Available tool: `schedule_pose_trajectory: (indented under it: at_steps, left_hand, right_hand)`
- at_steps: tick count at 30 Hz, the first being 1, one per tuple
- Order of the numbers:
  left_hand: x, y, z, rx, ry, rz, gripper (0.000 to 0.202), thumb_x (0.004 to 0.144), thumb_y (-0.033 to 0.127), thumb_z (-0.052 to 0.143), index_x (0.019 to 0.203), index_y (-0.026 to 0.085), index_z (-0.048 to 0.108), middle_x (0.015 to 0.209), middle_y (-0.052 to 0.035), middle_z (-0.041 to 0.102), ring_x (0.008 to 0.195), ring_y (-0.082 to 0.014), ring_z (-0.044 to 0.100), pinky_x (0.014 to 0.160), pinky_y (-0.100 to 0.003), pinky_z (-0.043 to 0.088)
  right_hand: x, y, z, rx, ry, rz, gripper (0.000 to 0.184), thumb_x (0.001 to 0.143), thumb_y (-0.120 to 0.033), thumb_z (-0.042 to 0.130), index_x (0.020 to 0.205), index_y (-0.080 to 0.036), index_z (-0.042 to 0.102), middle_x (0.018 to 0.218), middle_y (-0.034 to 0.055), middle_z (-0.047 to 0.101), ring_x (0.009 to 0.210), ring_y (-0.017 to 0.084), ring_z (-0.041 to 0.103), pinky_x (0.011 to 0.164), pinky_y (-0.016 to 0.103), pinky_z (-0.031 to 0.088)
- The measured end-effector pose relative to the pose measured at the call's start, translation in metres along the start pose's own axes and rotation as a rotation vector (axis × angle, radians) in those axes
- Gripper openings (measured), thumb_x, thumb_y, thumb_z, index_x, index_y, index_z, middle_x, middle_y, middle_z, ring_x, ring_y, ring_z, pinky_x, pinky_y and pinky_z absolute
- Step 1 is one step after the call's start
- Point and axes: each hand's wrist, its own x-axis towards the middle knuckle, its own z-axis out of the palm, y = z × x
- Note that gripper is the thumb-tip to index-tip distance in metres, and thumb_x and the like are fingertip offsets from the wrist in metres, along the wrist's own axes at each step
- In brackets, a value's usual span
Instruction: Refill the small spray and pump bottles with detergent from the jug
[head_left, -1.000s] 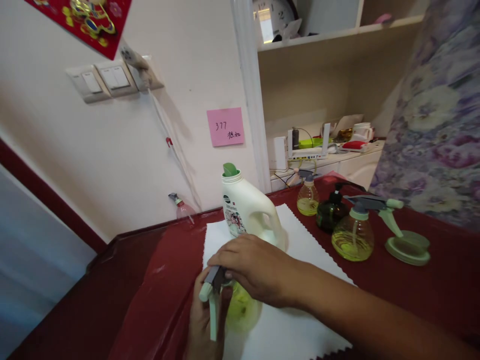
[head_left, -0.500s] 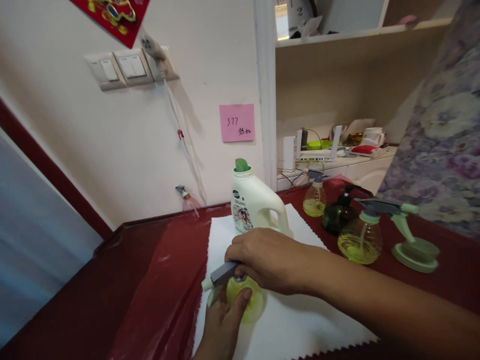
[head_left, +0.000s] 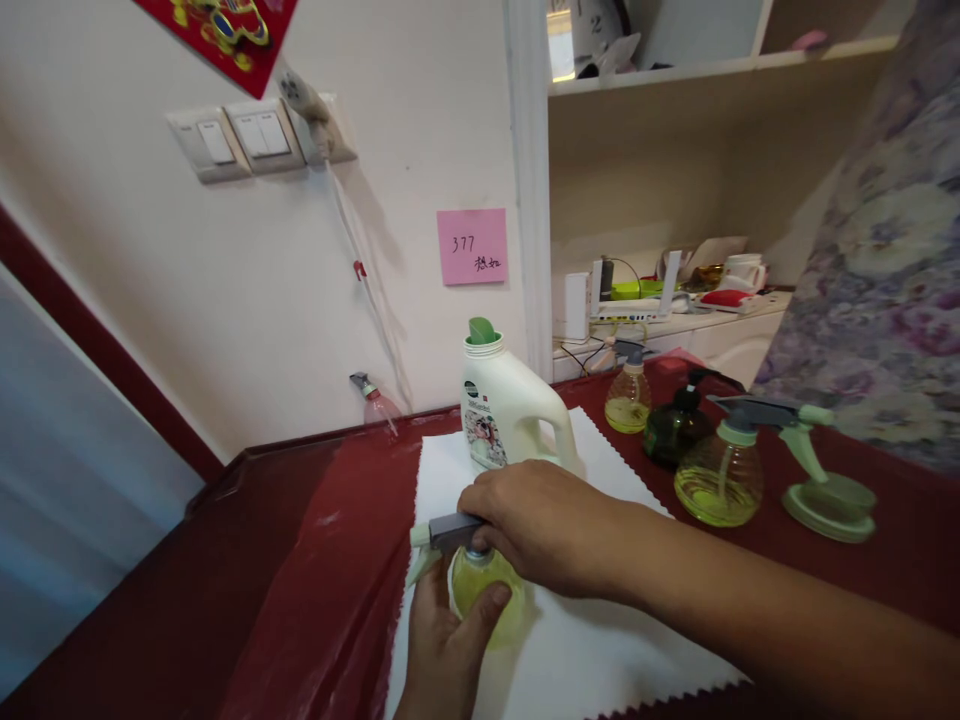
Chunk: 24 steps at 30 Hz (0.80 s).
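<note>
Spray bottle (head_left: 484, 590) of yellow-green liquid, grey trigger head pointing left, held over a white pinked-edge sheet (head_left: 600, 665) on the red-covered desk (head_left: 315, 585). Left hand (head_left: 446, 640) cups the body from below, thumb across it; right hand (head_left: 540, 525) clasps down over the neck and head, fingers curled (both grasping, neither released). Beyond: white detergent jug (head_left: 510, 400) with green cap, standing on the sheet; to its right, on the desk, a small spray bottle (head_left: 628, 400), dark bottle (head_left: 675, 430) and larger spray bottle (head_left: 718, 480).
</note>
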Motion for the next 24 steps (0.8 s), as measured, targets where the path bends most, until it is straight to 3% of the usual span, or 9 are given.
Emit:
schedule_pose_trajectory:
  at_steps: [7,16,20,24]
  left_hand:
    - [0.008,0.020,0.015,-0.013,0.023,0.009,0.047,0.073,0.039,0.083,0.114,0.019,0.072,0.109,-0.0091,0.076,0.111,-0.0310,0.068,0.098,-0.037,0.052]
    - [0.016,0.004,-0.009,0.039,-0.159,-0.004,0.040,0.088,0.051,0.068,0.110,0.018,0.074,0.112,-0.0100,0.076,0.109,-0.0311,0.067,0.097,-0.040,0.052]
    - [0.019,0.002,-0.009,-0.020,-0.169,0.022,0.046,0.083,0.049,0.075,0.117,0.019,0.071,0.114,-0.0093,0.075,0.113,-0.0302,0.065,0.104,-0.041,0.047]
    - [0.022,0.005,-0.005,0.061,-0.109,0.042,0.047,0.074,0.045,0.082,0.112,0.018,0.074,0.105,-0.0073,0.077,0.108,-0.0300,0.065,0.100,-0.038,0.048]
  right_hand:
    - [-0.002,-0.001,0.003,-0.025,0.032,-0.002,0.010,0.090,-0.018,0.062,0.097,-0.019,0.070,0.100,0.0057,0.071,0.085,0.021,0.066,0.062,0.030,0.033]
    - [-0.001,0.003,0.004,-0.052,0.055,-0.004,0.011,0.093,-0.022,0.060,0.097,-0.018,0.069,0.099,0.0057,0.069,0.083,0.020,0.065,0.060,0.030,0.032]
    - [-0.002,0.000,0.005,-0.070,0.063,0.003,0.010,0.092,-0.021,0.060,0.096,-0.019,0.070,0.098,0.0053,0.069,0.078,0.019,0.065,0.057,0.031,0.028]
    - [-0.004,0.000,0.006,-0.075,0.071,-0.012,0.011,0.089,-0.021,0.061,0.096,-0.019,0.069,0.098,0.0047,0.069,0.077,0.019,0.066,0.054,0.031,0.025]
